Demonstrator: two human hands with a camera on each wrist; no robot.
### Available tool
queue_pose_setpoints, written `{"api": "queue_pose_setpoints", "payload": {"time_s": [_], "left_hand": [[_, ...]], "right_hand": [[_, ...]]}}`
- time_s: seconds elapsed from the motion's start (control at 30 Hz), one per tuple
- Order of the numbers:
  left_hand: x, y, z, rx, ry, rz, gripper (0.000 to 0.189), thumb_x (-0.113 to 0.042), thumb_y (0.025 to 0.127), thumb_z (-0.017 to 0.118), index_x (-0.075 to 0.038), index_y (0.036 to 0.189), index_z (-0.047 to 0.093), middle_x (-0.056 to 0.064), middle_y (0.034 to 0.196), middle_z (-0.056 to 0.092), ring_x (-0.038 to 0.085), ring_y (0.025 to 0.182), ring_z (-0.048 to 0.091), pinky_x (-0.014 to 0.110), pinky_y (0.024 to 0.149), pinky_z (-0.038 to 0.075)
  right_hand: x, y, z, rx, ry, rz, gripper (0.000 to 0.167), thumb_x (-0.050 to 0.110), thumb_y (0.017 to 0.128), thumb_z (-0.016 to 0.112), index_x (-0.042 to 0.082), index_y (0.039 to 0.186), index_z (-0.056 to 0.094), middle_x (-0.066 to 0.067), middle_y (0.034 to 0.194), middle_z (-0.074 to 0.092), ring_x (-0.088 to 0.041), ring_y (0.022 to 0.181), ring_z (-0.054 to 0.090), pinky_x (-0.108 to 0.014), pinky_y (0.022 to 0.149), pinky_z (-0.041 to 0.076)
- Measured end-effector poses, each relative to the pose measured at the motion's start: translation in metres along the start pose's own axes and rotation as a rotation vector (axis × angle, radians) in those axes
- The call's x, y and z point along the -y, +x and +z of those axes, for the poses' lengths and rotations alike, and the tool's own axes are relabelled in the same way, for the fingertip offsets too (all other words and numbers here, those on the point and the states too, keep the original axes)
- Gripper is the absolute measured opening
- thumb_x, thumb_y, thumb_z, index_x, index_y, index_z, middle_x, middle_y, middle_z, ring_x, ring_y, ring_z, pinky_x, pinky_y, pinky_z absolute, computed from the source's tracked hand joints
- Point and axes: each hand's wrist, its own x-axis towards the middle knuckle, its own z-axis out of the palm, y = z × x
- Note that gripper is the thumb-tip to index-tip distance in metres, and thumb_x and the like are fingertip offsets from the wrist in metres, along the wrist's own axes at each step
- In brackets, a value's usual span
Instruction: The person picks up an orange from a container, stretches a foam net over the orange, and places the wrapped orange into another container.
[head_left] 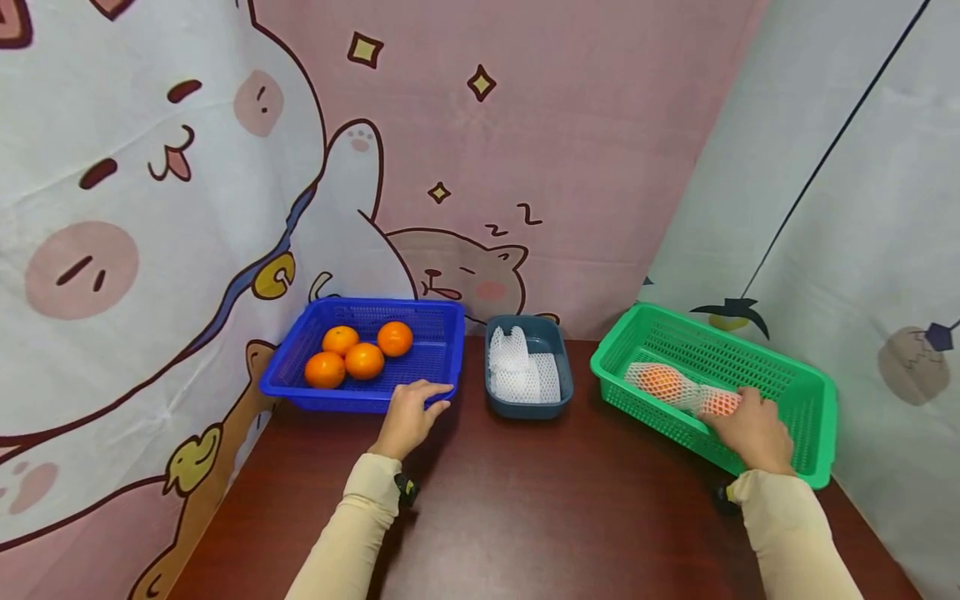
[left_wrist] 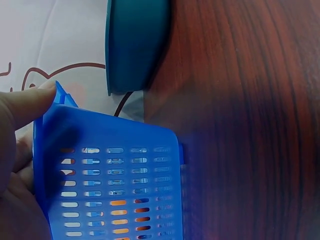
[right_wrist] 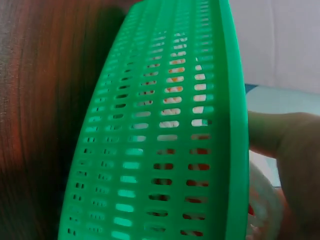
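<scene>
At the front right corner of the blue basket (head_left: 300, 392), my left hand (head_left: 408, 417) pinches the rim, the thumb (left_wrist: 35, 102) on one side and the fingers behind it. Several bare oranges (head_left: 364, 361) lie in that basket's left part. My right hand (head_left: 757, 433) reaches over the near rim of the green basket (head_left: 813, 417) and grips an orange in a white foam net (head_left: 722, 403). Left of it lies another netted orange (head_left: 662, 383). The basket's perforated wall hides most of the right hand's fruit in the right wrist view.
Between the baskets stands a small dark teal bin (head_left: 528, 410) with white foam nets (head_left: 517, 371) in it. All three containers sit on a dark wooden table (head_left: 525, 517), close to a cartoon-printed cloth (head_left: 570, 167) at the back.
</scene>
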Motion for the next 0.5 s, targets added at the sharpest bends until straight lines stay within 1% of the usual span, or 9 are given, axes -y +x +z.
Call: {"api": "queue_pose_setpoints", "payload": {"time_s": [0.07, 0.13, 0.27, 0.33, 0.4, 0.5], "left_hand": [[0.0, 0.0, 0.0, 0.0, -0.002, -0.003, 0.027, -0.016, 0.083, 0.078, -0.013, 0.11, 0.075, 0.003, 0.1, 0.072, 0.021, 0.093, 0.066, 0.039, 0.078, 0.039], [0.001, 0.0, 0.001, -0.001, -0.003, -0.002, 0.027, -0.016, 0.083, 0.078, -0.013, 0.11, 0.075, 0.003, 0.1, 0.072, 0.021, 0.093, 0.066, 0.04, 0.078, 0.039], [0.001, 0.0, 0.002, 0.006, -0.009, -0.005, 0.028, -0.016, 0.083, 0.078, -0.013, 0.11, 0.075, 0.003, 0.099, 0.072, 0.021, 0.092, 0.066, 0.039, 0.077, 0.038], [0.001, 0.001, 0.003, 0.01, -0.011, -0.009, 0.028, -0.016, 0.083, 0.078, -0.013, 0.11, 0.075, 0.003, 0.099, 0.072, 0.021, 0.092, 0.066, 0.039, 0.077, 0.038], [0.001, 0.001, 0.003, 0.006, -0.012, -0.011, 0.027, -0.016, 0.083, 0.078, -0.013, 0.11, 0.075, 0.003, 0.099, 0.072, 0.021, 0.092, 0.066, 0.039, 0.077, 0.038], [0.0, 0.002, 0.003, -0.009, -0.008, -0.01, 0.027, -0.016, 0.083, 0.078, -0.013, 0.11, 0.075, 0.003, 0.099, 0.072, 0.021, 0.092, 0.066, 0.039, 0.077, 0.038]], "right_hand": [[-0.004, 0.006, -0.001, 0.074, -0.01, 0.005, 0.098, 0.057, 0.084, 0.066, -0.017, 0.136, 0.029, -0.04, 0.114, 0.04, -0.052, 0.094, 0.047, -0.057, 0.064, 0.043], [-0.008, 0.012, -0.002, 0.146, -0.009, -0.007, 0.099, 0.058, 0.085, 0.064, -0.019, 0.135, 0.027, -0.042, 0.117, 0.04, -0.053, 0.097, 0.048, -0.057, 0.066, 0.044], [-0.014, 0.026, -0.001, 0.257, 0.006, -0.045, 0.099, 0.055, 0.088, 0.06, -0.024, 0.133, 0.023, -0.045, 0.121, 0.039, -0.054, 0.101, 0.048, -0.058, 0.073, 0.046], [-0.018, 0.032, 0.001, 0.299, 0.014, -0.065, 0.097, 0.054, 0.09, 0.058, -0.026, 0.132, 0.021, -0.045, 0.121, 0.037, -0.055, 0.102, 0.048, -0.058, 0.075, 0.046], [-0.021, 0.037, 0.004, 0.323, 0.017, -0.09, 0.093, 0.053, 0.091, 0.057, -0.026, 0.129, 0.025, -0.044, 0.118, 0.039, -0.054, 0.1, 0.048, -0.057, 0.075, 0.046], [-0.023, 0.043, 0.008, 0.336, -0.027, -0.123, 0.089, 0.053, 0.093, 0.054, -0.025, 0.129, 0.031, -0.045, 0.121, 0.039, -0.058, 0.104, 0.042, -0.06, 0.077, 0.044]]}}
